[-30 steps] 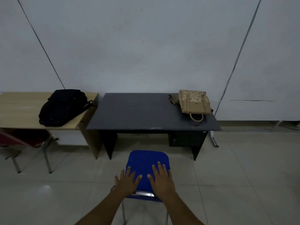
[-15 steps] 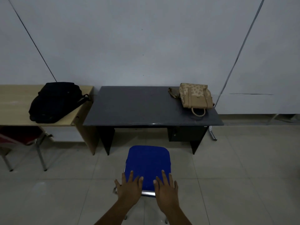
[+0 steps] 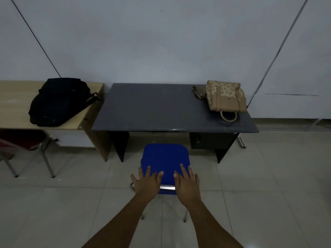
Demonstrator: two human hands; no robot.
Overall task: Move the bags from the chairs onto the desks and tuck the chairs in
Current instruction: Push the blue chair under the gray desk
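Observation:
A blue chair stands on the floor just in front of the dark grey desk, its front edge close to the desk's knee space. My left hand and my right hand lie flat on the chair's near edge, fingers spread, on either side of a chrome bar. A tan patterned handbag lies on the dark desk's right end. A black backpack lies on the light wooden desk to the left. A red chair sits partly under that wooden desk.
Both desks stand against a white wall. A drawer unit hangs under the dark desk's right side, right of the knee space. The tiled floor stretches open to the right. A metal bar lies by the desk's right leg.
The blue chair has slid forward toward the dark desk with both hands on its near edge. The view has come closer to the desks.

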